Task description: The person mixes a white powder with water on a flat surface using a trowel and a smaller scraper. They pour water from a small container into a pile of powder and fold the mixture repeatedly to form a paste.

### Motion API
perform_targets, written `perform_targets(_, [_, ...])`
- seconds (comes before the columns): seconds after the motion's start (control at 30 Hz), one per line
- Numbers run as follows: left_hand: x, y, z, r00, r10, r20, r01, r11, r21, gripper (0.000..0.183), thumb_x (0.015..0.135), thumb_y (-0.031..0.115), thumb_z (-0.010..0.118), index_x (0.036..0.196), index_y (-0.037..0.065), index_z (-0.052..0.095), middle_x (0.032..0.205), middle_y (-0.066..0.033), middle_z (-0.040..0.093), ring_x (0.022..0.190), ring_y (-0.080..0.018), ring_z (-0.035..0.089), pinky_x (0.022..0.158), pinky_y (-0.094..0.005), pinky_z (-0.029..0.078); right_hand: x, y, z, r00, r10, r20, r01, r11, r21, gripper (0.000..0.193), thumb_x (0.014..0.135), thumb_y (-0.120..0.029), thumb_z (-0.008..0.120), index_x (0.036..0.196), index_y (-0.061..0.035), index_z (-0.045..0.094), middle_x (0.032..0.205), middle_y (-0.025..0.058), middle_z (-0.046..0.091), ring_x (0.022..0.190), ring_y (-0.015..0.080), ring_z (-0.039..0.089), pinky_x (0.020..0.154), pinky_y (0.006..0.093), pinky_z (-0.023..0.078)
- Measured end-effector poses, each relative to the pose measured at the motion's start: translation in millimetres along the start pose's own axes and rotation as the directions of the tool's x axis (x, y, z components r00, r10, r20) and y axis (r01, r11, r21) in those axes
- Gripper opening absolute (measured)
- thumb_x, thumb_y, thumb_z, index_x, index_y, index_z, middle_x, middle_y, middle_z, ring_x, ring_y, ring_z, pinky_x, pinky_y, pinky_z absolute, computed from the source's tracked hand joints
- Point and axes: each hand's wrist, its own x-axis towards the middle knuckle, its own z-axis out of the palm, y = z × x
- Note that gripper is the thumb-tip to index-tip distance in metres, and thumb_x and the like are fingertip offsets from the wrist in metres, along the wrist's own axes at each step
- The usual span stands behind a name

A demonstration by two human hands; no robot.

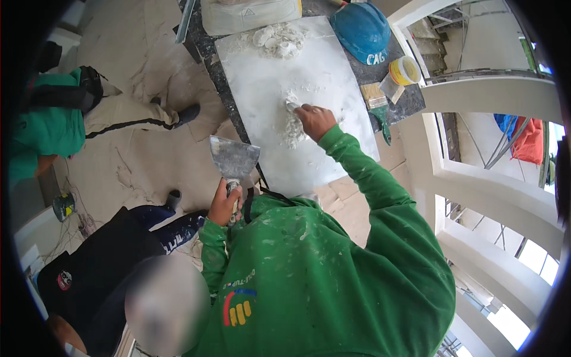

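My left hand (225,202) is wrapped round the handle of a wide putty knife (235,156). Its broad, smeared metal blade points up, just beside the left edge of a white-dusted board (253,98). Over the board, my right hand (316,121) grips a smaller putty knife (291,106), whose handle is hidden in the fingers. That blade touches a streak of white plaster (294,132) on the board. A larger heap of lumpy white plaster (278,40) lies at the board's far end.
Beyond the heap stands a white sack (250,16). Right of the board are a blue hard hat (360,33), a yellow-and-white tub (405,71), and a green-handled brush (377,110) on the dark tabletop (410,102). Two people, one in green (50,119), one in dark clothes (104,268), are at left.
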Motion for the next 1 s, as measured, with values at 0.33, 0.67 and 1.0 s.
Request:
perform_targets(0.33, [-33.8,-38.5,20.4,0.986,-0.024,-0.168,0.002,0.992,-0.13,0.021,0.093,0.02,0.052,0.106,0.008,0.039,0.067,-0.006,0.048,0.044,-0.014,0.047,0.036,-0.0277,0.04,61.8,216.8,10.9,0.907,0.371,0.199,-0.42,0.78,0.463,0.042,0.076,-0.032,0.072,0.108,-0.0057,0.069,0.087,0.0127,0.071,0.079,0.0229,0.068,0.072,0.0348,0.051])
perform_targets(0.67, [-60.1,-58.7,49.3,0.951,-0.019,-0.308,-0.036,0.984,-0.173,0.021,0.094,0.02,0.051,0.108,0.009,0.039,0.067,-0.0056,0.048,0.045,-0.0137,0.046,0.035,-0.0268,0.04,164.7,33.9,24.5,0.755,-0.383,0.532,0.231,0.915,0.332,0.042,0.071,-0.029,0.074,0.111,-0.0156,0.069,0.103,0.0115,0.069,0.093,0.0291,0.065,0.083,0.0364,0.05])
perform_targets(1.0, [-48.5,-70.4,40.9,0.967,0.021,-0.254,-0.08,0.971,-0.225,0.019,0.094,0.021,0.051,0.104,0.01,0.039,0.064,-0.0057,0.048,0.039,-0.0144,0.044,0.035,-0.0269,0.039,-54.1,29.2,-18.0,0.842,-0.537,-0.06,0.536,0.844,-0.033,0.034,0.072,-0.007,0.059,0.103,-0.0167,0.07,0.1,0.0014,0.067,0.091,0.019,0.065,0.078,0.0329,0.055])
